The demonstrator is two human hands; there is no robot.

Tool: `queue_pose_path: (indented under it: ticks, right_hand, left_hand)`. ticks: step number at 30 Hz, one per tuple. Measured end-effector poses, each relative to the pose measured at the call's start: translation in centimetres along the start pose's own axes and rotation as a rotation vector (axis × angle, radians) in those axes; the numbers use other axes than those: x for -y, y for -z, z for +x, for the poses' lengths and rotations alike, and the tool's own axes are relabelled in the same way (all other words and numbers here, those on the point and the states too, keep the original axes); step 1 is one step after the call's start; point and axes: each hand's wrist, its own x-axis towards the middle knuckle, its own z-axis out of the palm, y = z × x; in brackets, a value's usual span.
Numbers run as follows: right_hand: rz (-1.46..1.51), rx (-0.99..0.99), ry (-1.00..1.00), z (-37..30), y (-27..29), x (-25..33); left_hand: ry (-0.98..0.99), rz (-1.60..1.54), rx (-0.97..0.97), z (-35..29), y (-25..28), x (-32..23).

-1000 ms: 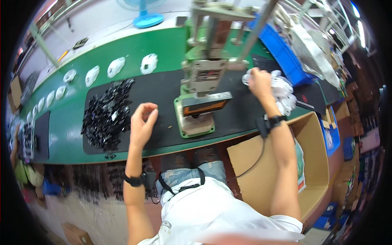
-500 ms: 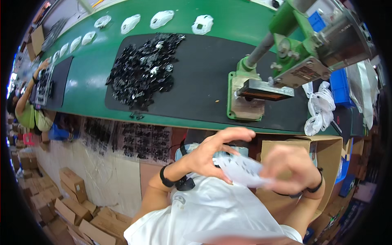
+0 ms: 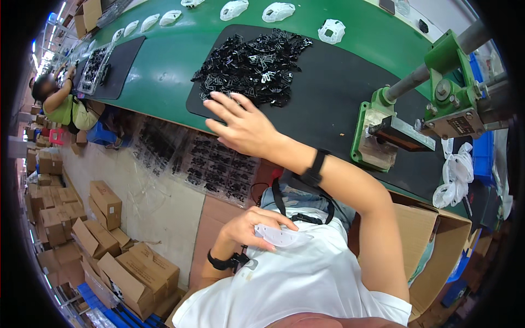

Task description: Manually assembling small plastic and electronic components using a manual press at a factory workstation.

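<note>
My left hand (image 3: 246, 228) is closed on a thin, translucent white plastic piece with small holes (image 3: 281, 236), held close to my shirt. My right hand (image 3: 247, 128) reaches across to the left, fingers spread, at the near edge of a heap of small black plastic parts (image 3: 249, 65). Nothing shows in its fingers, though the fingertips overlap the heap's edge and I cannot tell if they touch. Under the heap lies a black mat (image 3: 322, 104) on the green table (image 3: 147, 71).
A green hand press (image 3: 377, 131) stands right of the mat. White moulded shells (image 3: 234, 10) line the table's far side; more white pieces (image 3: 456, 172) lie beyond the press. An open carton (image 3: 404, 235) sits below the right edge. At far left a person (image 3: 60, 101) works over a tray.
My right hand has left the white piece and swung left to the black heap. My left hand has lowered toward my body with the piece. The whole view has shifted.
</note>
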Motion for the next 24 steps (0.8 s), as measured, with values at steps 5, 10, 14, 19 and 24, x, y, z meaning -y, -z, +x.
queue_pose_path:
  ticks: [5, 10, 14, 19, 24]
  right_hand:
    - [-0.134, 0.074, 0.097, 0.3, -3.5, -1.4]
    - [-0.034, 0.011, 0.047, -0.8, -2.4, -2.2]
    - [-0.05, 0.053, -0.001, -1.0, -1.0, -4.0]
    - [-0.009, 0.063, -0.103, -3.5, 1.4, -5.5]
    - [0.004, 0.077, -0.163, -6.6, 4.2, -4.5]
  left_hand:
    - [-0.074, -0.089, -0.087, 0.1, 0.0, 0.9]
    - [-0.024, -0.079, -0.047, 1.1, 0.7, 1.0]
    - [-0.017, -0.062, -0.008, 1.9, 0.8, 0.8]
    - [0.002, -0.1, -0.019, 1.9, 0.0, 1.4]
    - [-0.052, -0.089, 0.007, 3.0, -0.6, 1.8]
